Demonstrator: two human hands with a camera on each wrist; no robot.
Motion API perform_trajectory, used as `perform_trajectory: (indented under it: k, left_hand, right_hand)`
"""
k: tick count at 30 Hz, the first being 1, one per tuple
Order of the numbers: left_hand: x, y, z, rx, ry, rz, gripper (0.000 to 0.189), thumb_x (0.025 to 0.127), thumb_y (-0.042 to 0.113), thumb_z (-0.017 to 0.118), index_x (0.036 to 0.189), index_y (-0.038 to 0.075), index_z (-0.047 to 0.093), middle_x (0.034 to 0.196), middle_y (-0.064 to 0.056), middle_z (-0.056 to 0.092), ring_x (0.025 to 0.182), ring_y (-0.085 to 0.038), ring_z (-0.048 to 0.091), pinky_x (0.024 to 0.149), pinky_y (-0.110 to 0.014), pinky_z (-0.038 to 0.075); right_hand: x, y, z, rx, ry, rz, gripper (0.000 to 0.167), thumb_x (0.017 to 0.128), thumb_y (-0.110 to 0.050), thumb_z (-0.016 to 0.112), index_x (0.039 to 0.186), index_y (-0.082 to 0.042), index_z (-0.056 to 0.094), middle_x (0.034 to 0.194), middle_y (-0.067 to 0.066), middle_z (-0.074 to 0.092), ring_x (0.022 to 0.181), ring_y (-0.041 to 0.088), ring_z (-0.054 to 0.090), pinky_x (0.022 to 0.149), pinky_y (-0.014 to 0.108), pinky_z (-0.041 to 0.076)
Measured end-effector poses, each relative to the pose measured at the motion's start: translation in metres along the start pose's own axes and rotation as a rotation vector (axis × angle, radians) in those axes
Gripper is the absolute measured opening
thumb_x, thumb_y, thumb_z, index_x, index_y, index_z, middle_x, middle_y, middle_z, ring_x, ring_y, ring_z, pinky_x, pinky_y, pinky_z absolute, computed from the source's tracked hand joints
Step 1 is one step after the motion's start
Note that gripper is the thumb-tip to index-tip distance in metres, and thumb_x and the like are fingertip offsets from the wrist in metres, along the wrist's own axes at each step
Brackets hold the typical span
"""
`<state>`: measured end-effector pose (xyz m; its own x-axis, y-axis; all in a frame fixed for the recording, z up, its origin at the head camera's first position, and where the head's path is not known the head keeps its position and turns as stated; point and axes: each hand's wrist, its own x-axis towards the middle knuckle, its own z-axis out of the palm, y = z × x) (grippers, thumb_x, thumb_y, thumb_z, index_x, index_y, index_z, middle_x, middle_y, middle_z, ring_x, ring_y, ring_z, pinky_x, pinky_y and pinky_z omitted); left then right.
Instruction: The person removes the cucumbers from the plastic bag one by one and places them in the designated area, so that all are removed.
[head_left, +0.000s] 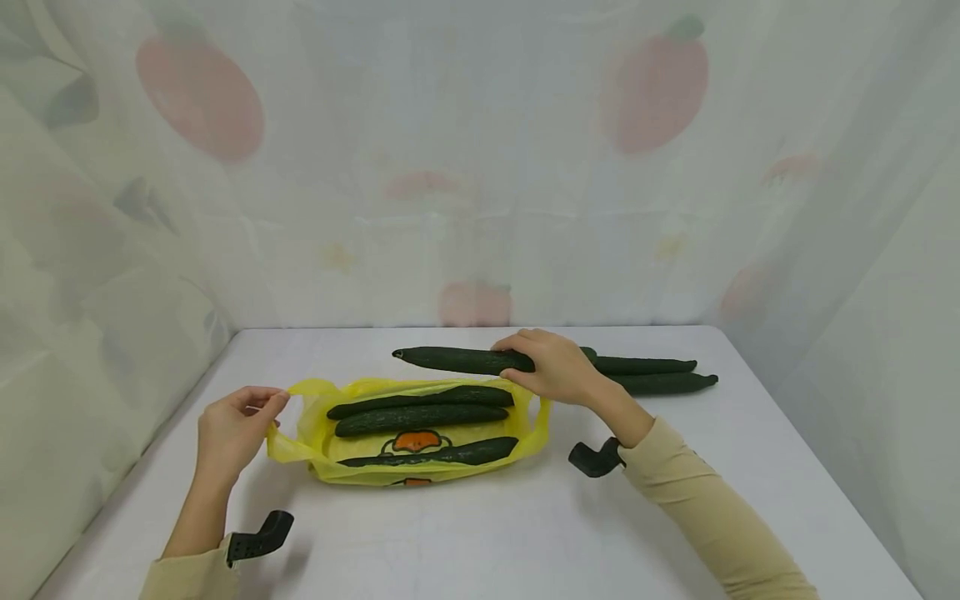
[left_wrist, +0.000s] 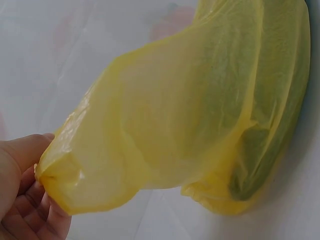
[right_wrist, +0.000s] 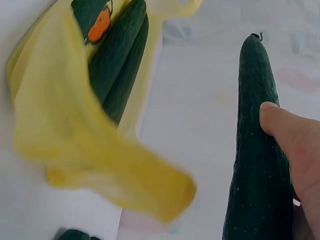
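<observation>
My left hand point(head_left: 232, 429) pinches the left handle of a yellow plastic bag point(head_left: 352, 476) between thumb and fingers, pulling that handle outward. The bag lies on its side with its mouth spread, and three dark green cucumbers show inside, two together at the back and one at the front point(head_left: 468, 452). Behind the bag's back rim, my right hand point(head_left: 555, 367) grips another cucumber point(head_left: 457, 360), which points left. In the right wrist view, the thumb presses along this cucumber's point(right_wrist: 257, 145) side. Through the stretched film point(left_wrist: 150, 115), the left wrist view shows a cucumber's dark shape.
Two more cucumbers point(head_left: 663, 383) lie at the back right of the white table point(head_left: 465, 542), partly behind my right hand. A pale curtain point(head_left: 525, 208) with printed fruit hangs along the table's back edge and sides. Black camera mounts point(head_left: 262, 535) stick out from both wrists.
</observation>
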<state>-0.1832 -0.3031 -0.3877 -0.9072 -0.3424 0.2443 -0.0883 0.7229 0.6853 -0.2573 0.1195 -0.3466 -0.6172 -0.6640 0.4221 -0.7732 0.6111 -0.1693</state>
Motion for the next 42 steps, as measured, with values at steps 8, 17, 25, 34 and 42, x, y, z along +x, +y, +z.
perform_trajectory:
  k: [8,17,25,34,42]
  left_hand:
    - [0.000,-0.001,-0.001,0.008,0.011,0.010,0.040,0.086,0.045,0.059,0.097,0.008,0.069,0.082,-0.011,0.068,0.059,0.002,0.054,0.045,-0.023,0.044]
    - [0.000,-0.001,0.001,0.000,0.008,0.007,0.040,0.086,0.045,0.059,0.096,0.008,0.069,0.084,-0.012,0.067,0.059,0.001,0.054,0.046,-0.023,0.045]
    - [0.000,0.000,0.001,-0.004,0.000,-0.003,0.042,0.086,0.046,0.058,0.097,0.008,0.068,0.084,-0.010,0.067,0.060,0.000,0.054,0.047,-0.022,0.045]
    - [0.000,0.002,0.000,-0.008,-0.007,-0.015,0.042,0.086,0.047,0.057,0.098,0.008,0.068,0.080,-0.007,0.066,0.061,-0.002,0.055,0.047,-0.023,0.045]
    - [0.001,0.001,-0.003,-0.010,-0.009,-0.025,0.042,0.086,0.047,0.058,0.098,0.008,0.068,0.077,-0.005,0.066,0.061,-0.001,0.055,0.047,-0.022,0.045]
  right_hand:
    - [-0.016,0.023,-0.011,0.028,0.021,0.055,0.035,0.083,-0.028,0.069,0.116,-0.017,0.061,0.109,-0.001,0.063,0.096,0.016,0.060,0.081,0.035,0.050]
    - [-0.040,0.049,-0.019,0.045,0.024,0.118,0.035,0.083,-0.026,0.069,0.116,-0.016,0.061,0.112,0.001,0.063,0.103,0.019,0.059,0.086,0.038,0.048]
    - [-0.062,0.070,-0.026,0.044,0.049,0.138,0.035,0.081,-0.021,0.070,0.115,-0.013,0.061,0.112,0.004,0.063,0.104,0.023,0.059,0.086,0.041,0.048]
    - [-0.086,0.088,-0.032,0.022,0.028,0.193,0.037,0.080,-0.018,0.072,0.115,-0.012,0.062,0.111,0.005,0.064,0.102,0.025,0.059,0.084,0.043,0.047]
    - [-0.107,0.104,-0.024,0.019,0.026,0.212,0.037,0.078,-0.013,0.073,0.113,-0.008,0.062,0.108,0.010,0.065,0.100,0.029,0.060,0.081,0.047,0.048]
